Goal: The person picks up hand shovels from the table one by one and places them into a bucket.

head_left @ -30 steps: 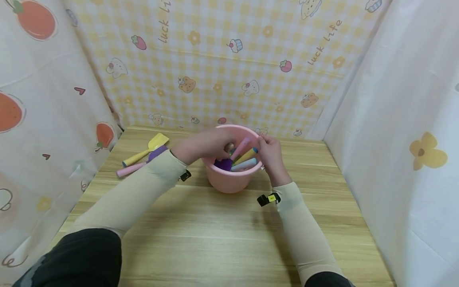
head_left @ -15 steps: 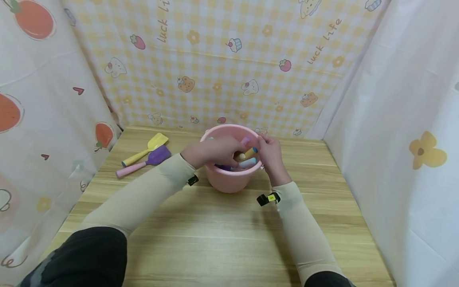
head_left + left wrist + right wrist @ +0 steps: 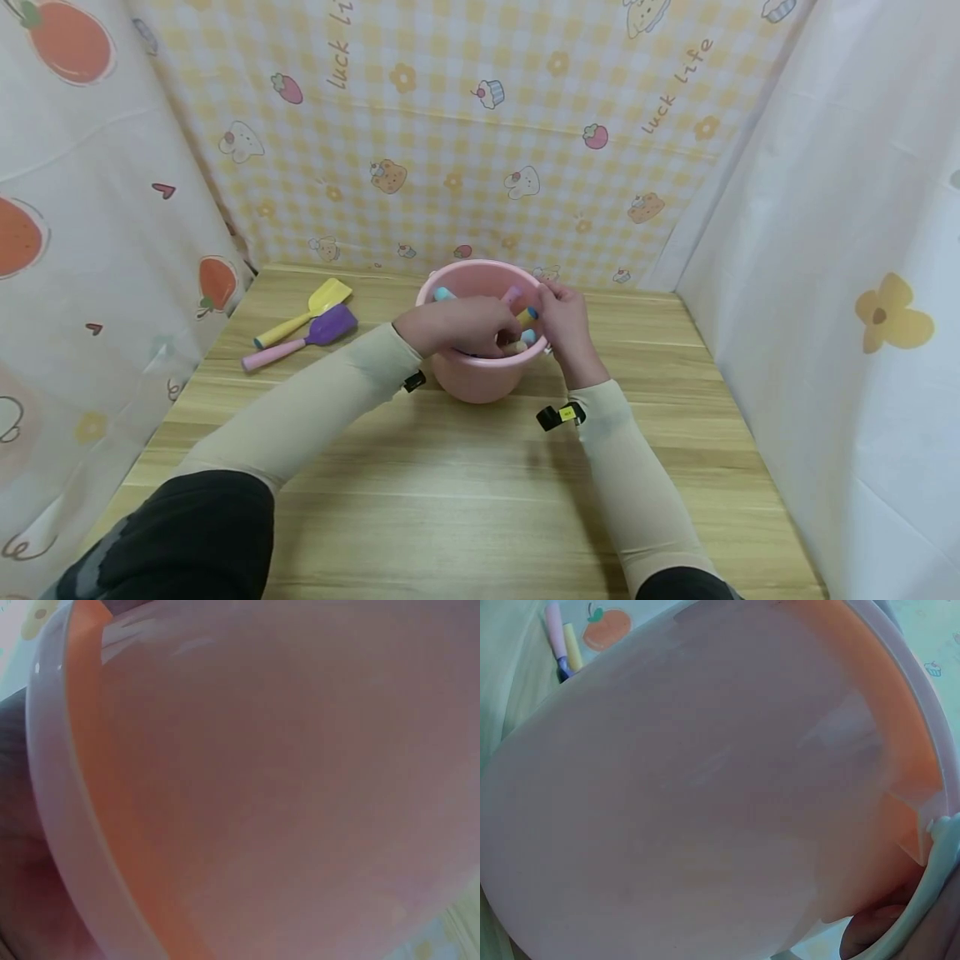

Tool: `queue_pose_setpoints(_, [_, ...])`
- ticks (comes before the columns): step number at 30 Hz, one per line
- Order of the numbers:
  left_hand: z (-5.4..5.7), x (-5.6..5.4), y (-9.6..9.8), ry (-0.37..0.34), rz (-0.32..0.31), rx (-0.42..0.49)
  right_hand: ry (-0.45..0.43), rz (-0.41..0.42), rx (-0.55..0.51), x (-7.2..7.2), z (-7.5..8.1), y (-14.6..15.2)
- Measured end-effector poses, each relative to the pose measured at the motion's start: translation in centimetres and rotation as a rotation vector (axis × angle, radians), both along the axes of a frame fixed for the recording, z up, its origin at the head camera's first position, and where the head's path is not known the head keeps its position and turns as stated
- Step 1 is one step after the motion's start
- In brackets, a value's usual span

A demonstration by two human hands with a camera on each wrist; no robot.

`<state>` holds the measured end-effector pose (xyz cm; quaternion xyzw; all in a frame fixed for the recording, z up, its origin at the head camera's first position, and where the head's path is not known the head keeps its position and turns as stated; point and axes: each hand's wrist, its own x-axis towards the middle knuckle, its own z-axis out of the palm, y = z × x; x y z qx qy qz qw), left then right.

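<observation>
A pink bucket (image 3: 480, 383) stands upright near the back of the table, with several coloured handles in it. My left hand (image 3: 476, 325) reaches over the near left rim into the bucket. Its fingers are mostly hidden, and a small beige end shows beside them; I cannot tell whether they hold it. With my right hand (image 3: 564, 321) I pinch the bucket's right rim. Around the left hand show a light blue handle (image 3: 444, 294), a pink handle (image 3: 512, 295) and a yellow handle with a blue tip (image 3: 527, 316). Both wrist views are mostly filled by the bucket's outer wall.
Left of the bucket lie a yellow toy shovel (image 3: 327, 296) and a purple toy shovel with a pink handle (image 3: 332, 325), side by side on the wooden table (image 3: 435, 500). Patterned cloth (image 3: 450, 125) hangs behind, with white cloths on both sides.
Inside the bucket my left hand has moved right and lower, uncovering the light blue handle and, on the table, the purple shovel. The right hand has stayed at the rim.
</observation>
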<state>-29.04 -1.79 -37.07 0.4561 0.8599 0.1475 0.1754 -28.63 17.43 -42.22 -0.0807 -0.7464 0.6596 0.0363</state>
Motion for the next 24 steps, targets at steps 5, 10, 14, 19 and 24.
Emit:
queue_pose_setpoints(5, [-0.29,-0.07,0.08,-0.012,0.009,-0.01,-0.01,-0.005,0.014,-0.02,-0.01,0.0])
queue_pose_setpoints(10, [-0.69,-0.09,0.03,-0.004,0.016,-0.017,0.001,0.002,0.017,-0.08,-0.22,0.07])
queue_pose_setpoints(14, [-0.62,-0.06,0.01,0.006,0.031,-0.035,0.013,0.0,0.021,-0.1,-0.26,0.06])
queue_pose_setpoints(19, [-0.48,-0.11,-0.06,0.019,0.033,-0.06,0.008,-0.001,0.015,-0.12,-0.19,0.02])
queue_pose_setpoints(24, [-0.49,-0.19,-0.08,0.031,0.039,-0.077,0.003,-0.004,0.009,-0.14,-0.21,0.01])
